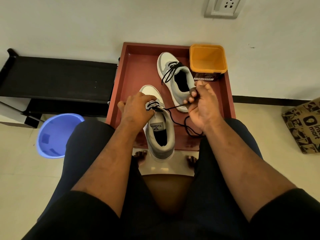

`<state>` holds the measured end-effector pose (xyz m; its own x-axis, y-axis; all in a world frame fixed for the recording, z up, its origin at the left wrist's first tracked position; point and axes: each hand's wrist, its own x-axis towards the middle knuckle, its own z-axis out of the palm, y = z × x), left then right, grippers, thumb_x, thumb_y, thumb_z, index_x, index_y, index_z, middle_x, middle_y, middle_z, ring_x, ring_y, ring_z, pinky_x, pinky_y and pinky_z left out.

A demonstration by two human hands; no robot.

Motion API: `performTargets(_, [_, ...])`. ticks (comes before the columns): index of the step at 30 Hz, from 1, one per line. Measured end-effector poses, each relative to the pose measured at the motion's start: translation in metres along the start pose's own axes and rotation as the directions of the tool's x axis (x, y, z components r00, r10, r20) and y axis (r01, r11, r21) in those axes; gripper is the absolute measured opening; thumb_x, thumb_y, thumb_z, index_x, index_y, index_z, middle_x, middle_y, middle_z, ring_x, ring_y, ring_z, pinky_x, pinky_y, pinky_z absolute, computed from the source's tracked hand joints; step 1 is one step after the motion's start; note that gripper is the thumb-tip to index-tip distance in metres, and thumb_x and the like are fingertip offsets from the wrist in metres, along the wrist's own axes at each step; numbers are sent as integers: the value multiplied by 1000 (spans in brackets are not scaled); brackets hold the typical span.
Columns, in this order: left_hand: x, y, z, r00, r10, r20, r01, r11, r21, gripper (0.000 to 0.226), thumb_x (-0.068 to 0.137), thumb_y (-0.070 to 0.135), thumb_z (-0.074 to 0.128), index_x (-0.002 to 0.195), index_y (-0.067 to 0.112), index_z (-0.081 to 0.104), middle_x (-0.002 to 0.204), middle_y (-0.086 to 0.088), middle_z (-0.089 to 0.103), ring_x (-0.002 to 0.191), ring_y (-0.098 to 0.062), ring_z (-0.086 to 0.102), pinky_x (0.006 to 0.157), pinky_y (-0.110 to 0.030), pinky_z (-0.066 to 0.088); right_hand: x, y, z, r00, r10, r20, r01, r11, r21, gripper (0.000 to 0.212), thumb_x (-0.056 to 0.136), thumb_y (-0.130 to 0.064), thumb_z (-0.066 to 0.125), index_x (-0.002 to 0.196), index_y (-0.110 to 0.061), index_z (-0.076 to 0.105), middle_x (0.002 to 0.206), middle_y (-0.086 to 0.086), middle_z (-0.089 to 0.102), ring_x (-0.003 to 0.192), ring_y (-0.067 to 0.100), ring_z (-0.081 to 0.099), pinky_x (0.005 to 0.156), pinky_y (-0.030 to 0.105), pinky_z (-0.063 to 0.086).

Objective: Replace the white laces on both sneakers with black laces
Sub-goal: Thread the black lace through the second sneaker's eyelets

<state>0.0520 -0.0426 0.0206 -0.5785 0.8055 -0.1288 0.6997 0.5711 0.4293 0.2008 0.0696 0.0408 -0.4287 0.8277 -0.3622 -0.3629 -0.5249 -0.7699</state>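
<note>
We're looking down at a pale tiled floor against a white wall, where a shallow reddish-brown wooden tray sits in front of our knees. A square orange plastic tub stands in the tray's far right corner. Just beside it lies the far grey-and-white sneaker, toe toward the wall, threaded with a black lace whose ends trail loose over its side.

The near grey-and-white sneaker lies at the tray's front edge, heel hanging over toward us, tongue label showing. Our left hand grips it over the laced section, fingers curled down on the upper. A thin black lace comes out of the eyelets under those fingers, runs right, and loops onto the tray by our wrist. Our right hand pinches that lace between thumb and curled fingers, raised above the tray close to the far sneaker's heel.

To the left, a round light-blue plastic bucket stands on the floor below a low black rack. On the right, a printed brown paper bag rests on the tiles. A white wall socket sits up top.
</note>
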Motion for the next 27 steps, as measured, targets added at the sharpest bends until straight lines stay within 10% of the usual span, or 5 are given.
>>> performTargets(7, [2, 7, 9, 989, 90, 113, -98, 993, 70, 43, 97, 15, 51, 121, 49, 61, 144, 11, 42, 134, -17, 29, 98, -37, 21, 8, 36, -13, 897, 94, 432, 436, -33, -899, 20, 86, -10, 52, 67, -15, 58, 67, -4, 49, 69, 19, 50, 64, 29, 36])
performTargets(12, [3, 4, 11, 991, 92, 92, -98, 993, 61, 40, 96, 18, 53, 119, 49, 62, 143, 11, 45, 133, -17, 31, 91, -35, 21, 4, 24, 2, 991, -25, 132, 124, 544, -830, 21, 89, -6, 54, 75, -14, 68, 79, -1, 66, 73, 12, 57, 73, 25, 44])
performTargets(16, [3, 5, 11, 994, 87, 68, -88, 996, 13, 37, 94, 18, 56, 115, 47, 66, 141, 11, 47, 132, -16, 33, 89, -34, 19, -5, -1, 1, 995, 74, 63, -78, 995, 54, 27, 91, -12, 37, 65, -15, 45, 60, 6, 54, 57, 21, 54, 82, 37, 48])
performTargets(21, [2, 6, 10, 995, 75, 64, -75, 997, -9, 35, 93, 19, 60, 114, 46, 67, 141, 10, 47, 132, -16, 33, 96, -38, 23, -1, -5, -7, 999, 46, -14, -47, 915, -401, 28, 91, -21, 55, 64, -20, 46, 51, -7, 38, 42, 8, 30, 45, 24, 31])
performTargets(27, [1, 7, 10, 996, 77, 49, -79, 996, 43, 32, 93, 24, 60, 115, 47, 66, 141, 9, 49, 132, -18, 35, 101, -46, 24, 7, 34, -12, 940, 102, 325, 322, 39, -946, 22, 89, -15, 54, 104, -15, 69, 96, 1, 69, 87, 18, 63, 78, 34, 54])
